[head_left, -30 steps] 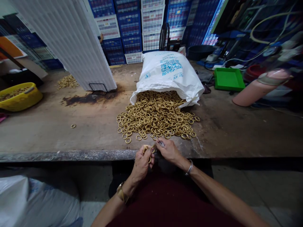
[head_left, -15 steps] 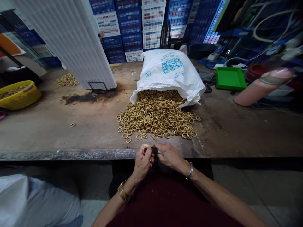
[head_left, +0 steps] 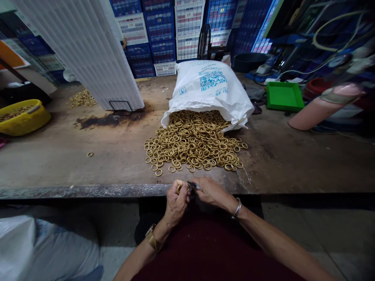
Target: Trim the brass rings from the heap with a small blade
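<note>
Just in front of the table's near edge, my left hand (head_left: 176,201) is closed on a brass-coloured ring (head_left: 178,189), pinched between thumb and fingers. Beside it my right hand (head_left: 211,191) grips a small dark tool with a greyish part (head_left: 193,185), whose tip meets the fingers of my left hand; its exact kind is too small to make out. Beyond both hands lies a large heap of rings (head_left: 196,146), spilling from the mouth of a white printed sack (head_left: 202,84) lying on its side. One single ring (head_left: 90,154) rests apart on the left.
A white ribbed panel (head_left: 96,54) stands at the left behind a wire holder. Farther left are a small ring pile (head_left: 83,98) and a yellow basin (head_left: 26,121). On the right are a green tray (head_left: 284,96) and a pink cylinder (head_left: 319,109). Stacked crates (head_left: 161,35) line the back.
My right hand and the dark tool have shifted very slightly, and more of the tool's tip shows at my left fingers. The ring heap looks the same.
</note>
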Tool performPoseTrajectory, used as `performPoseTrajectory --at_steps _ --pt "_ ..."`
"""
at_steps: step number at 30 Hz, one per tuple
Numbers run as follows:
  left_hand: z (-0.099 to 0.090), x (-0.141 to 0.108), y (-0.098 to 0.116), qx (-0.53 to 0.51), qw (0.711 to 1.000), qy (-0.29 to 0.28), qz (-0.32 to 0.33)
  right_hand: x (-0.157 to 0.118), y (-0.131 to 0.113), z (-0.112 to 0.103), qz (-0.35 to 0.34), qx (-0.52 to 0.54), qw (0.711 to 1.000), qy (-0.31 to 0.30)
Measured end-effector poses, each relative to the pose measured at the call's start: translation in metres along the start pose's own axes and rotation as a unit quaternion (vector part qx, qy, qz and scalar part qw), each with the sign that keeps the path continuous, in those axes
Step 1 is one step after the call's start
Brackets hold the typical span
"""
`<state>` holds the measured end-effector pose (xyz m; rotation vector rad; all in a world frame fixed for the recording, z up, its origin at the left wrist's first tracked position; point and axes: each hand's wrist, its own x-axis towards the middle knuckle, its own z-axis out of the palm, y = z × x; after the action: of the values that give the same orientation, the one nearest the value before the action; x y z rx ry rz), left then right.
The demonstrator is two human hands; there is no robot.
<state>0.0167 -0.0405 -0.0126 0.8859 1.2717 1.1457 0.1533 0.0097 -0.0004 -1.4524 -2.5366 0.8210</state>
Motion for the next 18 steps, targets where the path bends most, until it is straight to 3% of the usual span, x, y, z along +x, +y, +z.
performPoseTrajectory --at_steps 4,7,9,14,18 --pt "-0.003 -0.015 0.011 0.008 0.997 -0.075 -0.029 0.004 0.006 0.001 0.037 -0.064 0.997 0.027" --pt "-0.010 -0.025 0.016 0.029 0.981 -0.164 -0.102 0.011 0.008 0.001 0.079 -0.104 0.988 0.086" --pt "-0.018 -0.027 0.010 0.065 0.968 -0.195 -0.146 0.016 0.006 0.000 0.113 -0.118 0.979 0.122" --pt "-0.040 -0.019 -0.039 0.093 0.964 -0.164 -0.188 0.028 0.002 0.002 0.163 -0.139 0.967 0.137" --pt "-0.042 -0.003 -0.070 0.126 0.958 -0.121 -0.226 0.034 0.005 0.007 0.164 -0.140 0.965 0.148"
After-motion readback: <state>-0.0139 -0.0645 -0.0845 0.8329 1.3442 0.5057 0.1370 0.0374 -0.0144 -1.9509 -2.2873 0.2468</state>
